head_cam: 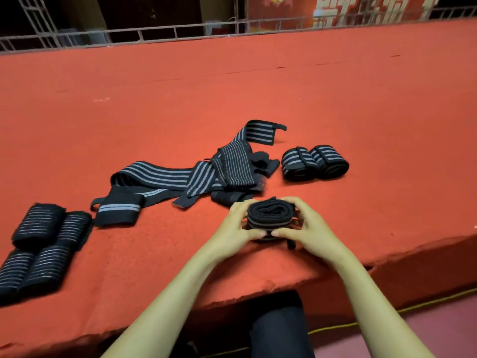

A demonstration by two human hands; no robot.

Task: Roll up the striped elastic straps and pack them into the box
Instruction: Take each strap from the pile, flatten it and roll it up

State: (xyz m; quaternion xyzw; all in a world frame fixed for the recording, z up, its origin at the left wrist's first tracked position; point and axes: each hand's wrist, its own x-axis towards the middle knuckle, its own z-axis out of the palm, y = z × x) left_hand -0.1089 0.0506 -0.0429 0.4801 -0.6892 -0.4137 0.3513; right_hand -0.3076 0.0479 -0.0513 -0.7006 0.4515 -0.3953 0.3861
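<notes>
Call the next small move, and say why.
Probably wrap the loose tail onto the roll and press it shut. The left hand and right hand both grip the roll, which looks nearly wound, but a short end hangs below it. The finished rolls beyond lie closed.

Bare forearms [165,293], dark trouser leg [280,332] below

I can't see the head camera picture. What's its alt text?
A person's left hand and right hand grip a rolled striped strap near the red table edge. Unrolled straps lie tangled behind it, two finished rolls to the right, four more rolls to the left.
</notes>
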